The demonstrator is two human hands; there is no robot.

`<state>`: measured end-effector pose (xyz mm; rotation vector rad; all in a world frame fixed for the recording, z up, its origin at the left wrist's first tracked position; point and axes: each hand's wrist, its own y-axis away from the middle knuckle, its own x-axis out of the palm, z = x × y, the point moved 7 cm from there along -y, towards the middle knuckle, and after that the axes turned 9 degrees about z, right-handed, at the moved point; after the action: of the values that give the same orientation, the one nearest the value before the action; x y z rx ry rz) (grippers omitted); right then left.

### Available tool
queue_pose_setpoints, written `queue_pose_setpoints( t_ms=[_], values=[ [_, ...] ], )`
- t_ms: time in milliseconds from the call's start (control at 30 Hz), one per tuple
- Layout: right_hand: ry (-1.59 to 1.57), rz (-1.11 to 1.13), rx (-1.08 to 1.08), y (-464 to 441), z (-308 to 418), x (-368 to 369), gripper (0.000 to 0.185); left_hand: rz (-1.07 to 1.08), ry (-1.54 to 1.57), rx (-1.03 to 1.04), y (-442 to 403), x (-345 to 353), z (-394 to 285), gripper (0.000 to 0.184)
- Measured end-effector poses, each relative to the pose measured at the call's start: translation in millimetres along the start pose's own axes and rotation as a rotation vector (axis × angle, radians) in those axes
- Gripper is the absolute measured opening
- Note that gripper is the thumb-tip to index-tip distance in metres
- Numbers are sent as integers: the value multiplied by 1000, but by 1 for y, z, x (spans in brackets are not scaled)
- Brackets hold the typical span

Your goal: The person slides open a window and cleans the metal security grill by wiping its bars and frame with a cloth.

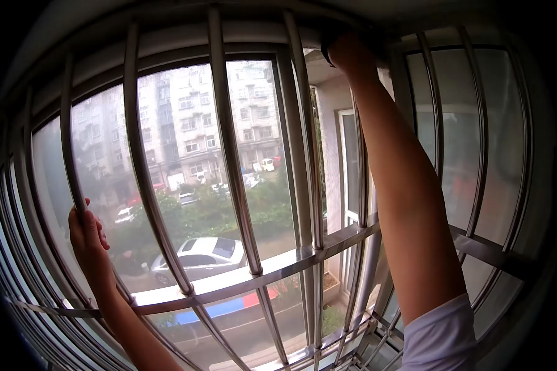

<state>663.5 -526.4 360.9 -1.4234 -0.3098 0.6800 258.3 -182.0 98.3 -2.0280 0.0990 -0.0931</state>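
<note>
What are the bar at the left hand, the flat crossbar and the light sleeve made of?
Bar at the left hand: metal, polished, probably stainless steel; glossy highlights run along it.
Flat crossbar: looks like similar metal, smooth and shiny; bright glare on its surface. Exact alloy not tellable.
Light sleeve: woven or knit fabric, matte; soft edge and creases. Fibre unclear.

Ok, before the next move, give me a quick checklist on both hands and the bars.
1. Left hand closed around a vertical bar: ok.
2. Right hand raised to the window's top: ok.
3. Right hand's fingers in plain sight: not ok, lost in shadow.
4. Dark item by the right hand, firmly held: cannot tell.
5. Right forearm on the near side of the bars: ok.
</note>
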Motion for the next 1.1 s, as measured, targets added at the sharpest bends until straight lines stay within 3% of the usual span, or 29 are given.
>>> queue_pose_setpoints(
  t_ms=[33,100,167,233,267,300,433,533,633,833,933,1000,1100],
  values=[
    [-1,7,-3,-8,-4,7,25,-4,-8,17,0,0,-1,37],
    [-64,-235,-182,-12,-17,7,27,15,-21,23,3,0,-1,37],
    [49,-90,-217,-24,-38,34,28,17,16,19,-1,-1,1,37],
    [-246,-264,-195,14,-31,3,26,11,6,14,-2,-1,5,38],
    [-202,-287,-260,22,-30,9,23,12,9,23,-3,-2,7,38],
    [-192,-275,-254,29,-31,19,23,13,12,33,-4,-2,8,38],
    [-635,56,-22,76,-60,59,22,34,37,5,-5,-1,12,37],
    [-743,23,-8,141,-65,60,16,40,55,23,-6,-2,11,36],
    [-644,20,99,207,-63,39,32,55,69,4,-8,-1,15,36],
    [-666,180,48,317,-65,47,42,101,116,5,-10,1,16,37],
    [-517,52,-124,358,-62,23,53,128,126,10,-11,2,18,37],
    [-566,199,-90,371,-65,24,63,136,116,8,-11,1,17,37],
    [-557,99,-161,381,-63,4,58,126,133,5,-11,2,19,37]
  ],
)
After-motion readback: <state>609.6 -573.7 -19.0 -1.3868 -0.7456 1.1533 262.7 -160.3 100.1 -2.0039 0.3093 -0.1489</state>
